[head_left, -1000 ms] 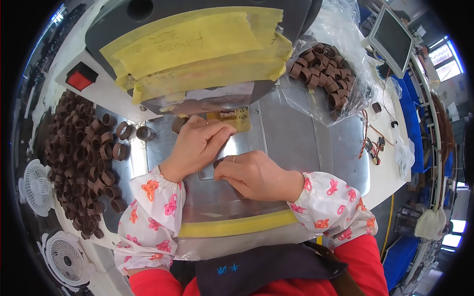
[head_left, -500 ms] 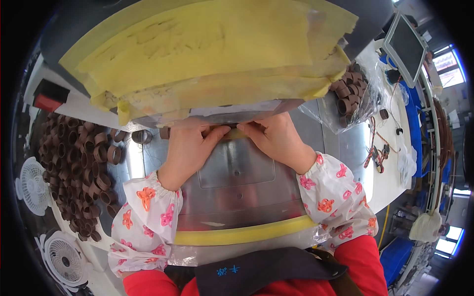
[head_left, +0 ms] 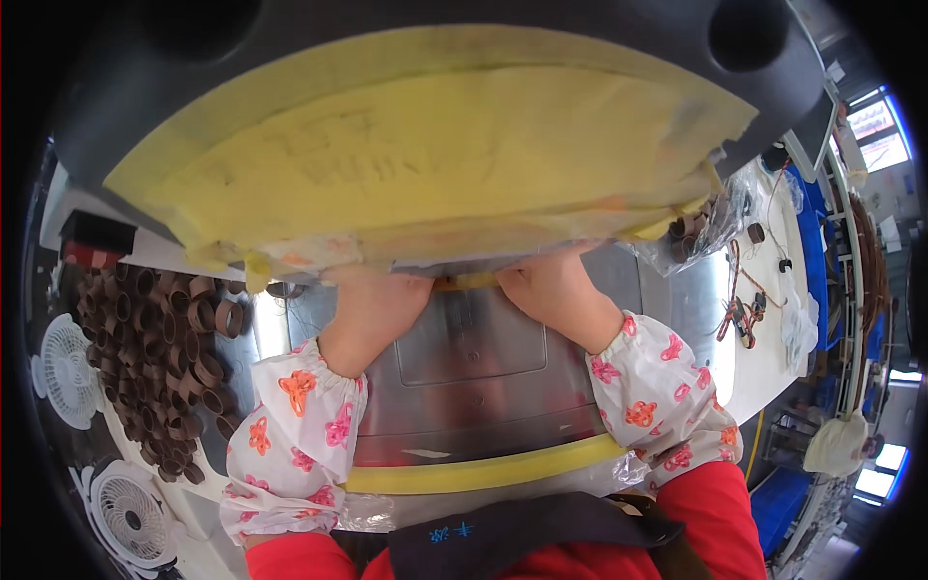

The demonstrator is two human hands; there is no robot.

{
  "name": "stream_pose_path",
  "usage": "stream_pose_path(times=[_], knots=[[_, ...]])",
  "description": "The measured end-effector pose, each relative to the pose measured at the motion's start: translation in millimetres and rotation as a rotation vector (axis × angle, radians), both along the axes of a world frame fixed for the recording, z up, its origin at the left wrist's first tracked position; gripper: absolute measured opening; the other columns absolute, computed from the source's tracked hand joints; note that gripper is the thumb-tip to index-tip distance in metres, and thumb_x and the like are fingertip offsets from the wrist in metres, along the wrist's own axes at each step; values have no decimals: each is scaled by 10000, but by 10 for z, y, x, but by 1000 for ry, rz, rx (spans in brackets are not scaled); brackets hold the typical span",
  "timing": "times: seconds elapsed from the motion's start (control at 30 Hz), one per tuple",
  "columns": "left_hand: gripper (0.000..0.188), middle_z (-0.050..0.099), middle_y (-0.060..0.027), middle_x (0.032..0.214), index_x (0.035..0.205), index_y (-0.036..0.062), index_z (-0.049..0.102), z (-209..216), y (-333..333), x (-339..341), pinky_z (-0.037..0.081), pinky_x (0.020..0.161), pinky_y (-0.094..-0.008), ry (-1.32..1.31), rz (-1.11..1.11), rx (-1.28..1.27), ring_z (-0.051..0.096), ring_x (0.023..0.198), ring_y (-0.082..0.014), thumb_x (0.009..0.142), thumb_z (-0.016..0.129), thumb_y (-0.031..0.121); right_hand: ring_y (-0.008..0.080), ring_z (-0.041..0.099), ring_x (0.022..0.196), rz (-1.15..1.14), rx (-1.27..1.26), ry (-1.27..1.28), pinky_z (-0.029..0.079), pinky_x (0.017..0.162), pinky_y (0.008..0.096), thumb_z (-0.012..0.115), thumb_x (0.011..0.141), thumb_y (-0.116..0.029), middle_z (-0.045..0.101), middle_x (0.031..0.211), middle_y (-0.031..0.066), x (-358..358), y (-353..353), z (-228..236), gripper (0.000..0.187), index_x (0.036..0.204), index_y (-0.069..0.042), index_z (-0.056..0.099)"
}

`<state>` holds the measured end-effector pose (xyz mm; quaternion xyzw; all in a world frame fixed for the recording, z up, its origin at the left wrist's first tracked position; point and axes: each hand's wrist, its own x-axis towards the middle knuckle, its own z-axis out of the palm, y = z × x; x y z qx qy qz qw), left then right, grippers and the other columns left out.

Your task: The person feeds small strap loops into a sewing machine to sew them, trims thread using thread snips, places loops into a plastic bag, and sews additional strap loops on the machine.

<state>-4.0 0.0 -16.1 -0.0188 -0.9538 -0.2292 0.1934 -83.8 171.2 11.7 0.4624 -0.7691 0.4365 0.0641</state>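
My left hand (head_left: pixel 375 311) and my right hand (head_left: pixel 559 302) face each other under the lower edge of a large dark machine cover (head_left: pixel 619 43), which has yellow paper (head_left: pixel 435 145) taped over it. Both hands look closed, thumbs inward, but the cover hides most of the fingers and whatever they hold. A short yellowish strip (head_left: pixel 464 282) shows between them, at the far end of a worn grey metal plate (head_left: pixel 474 338). My wrists rest above this plate, in white sleeve covers with pink and orange patterns.
Brown rings (head_left: pixel 164 358) lie heaped on the left, by two white fans (head_left: pixel 130 517) and a black-and-red box (head_left: pixel 95 239). Right of the plate are a clear plastic bag (head_left: pixel 667 256) with more brown rings and a tangle of cords (head_left: pixel 742 319). Yellow tape (head_left: pixel 483 471) edges the plate nearest me.
The cover fills more of the view and hides more of my fingers and of the bagged rings. My thumbs, visible near each other before, now show a wider gap between them.
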Motion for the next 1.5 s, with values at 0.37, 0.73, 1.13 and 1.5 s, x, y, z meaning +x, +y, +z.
stream_pose_path(times=[0.37, 0.73, 1.13, 1.5], knots=[[131, 614, -115, 684, 714, 62, 651, -42, -37, 35, 444, 563, -421, -98, 26, 94, 576, 629, -322, 724, 555, 151, 326, 557, 691, -107, 118, -1, 446, 588, 416, 596, 703, -26, 564, 794, 100, 20, -24, 50, 110, 812, -31, 580], [167, 650, -139, 769, 822, 20, 675, 161, -45, 23, 455, 639, -351, -271, 43, 115, 605, 682, -300, 781, 619, 172, 266, 545, 666, -121, 120, 172, 383, 583, 368, 606, 677, -53, 539, 711, 77, 1, -87, -19, 78, 622, -48, 551], [131, 622, -136, 692, 789, 66, 681, 177, -8, 21, 450, 571, -392, -194, 38, 178, 581, 620, -326, 753, 604, 166, 257, 546, 658, -100, 78, 94, 371, 590, 363, 583, 682, -32, 533, 694, 47, -24, -112, -67, 51, 662, -69, 554], [267, 537, -156, 559, 708, -19, 611, 207, 80, -36, 388, 501, -353, -121, 31, 201, 505, 504, -277, 791, 625, 234, 244, 537, 692, -128, 52, 166, 359, 595, 366, 604, 697, -65, 529, 753, 45, -18, -30, -182, 108, 741, -87, 508]])
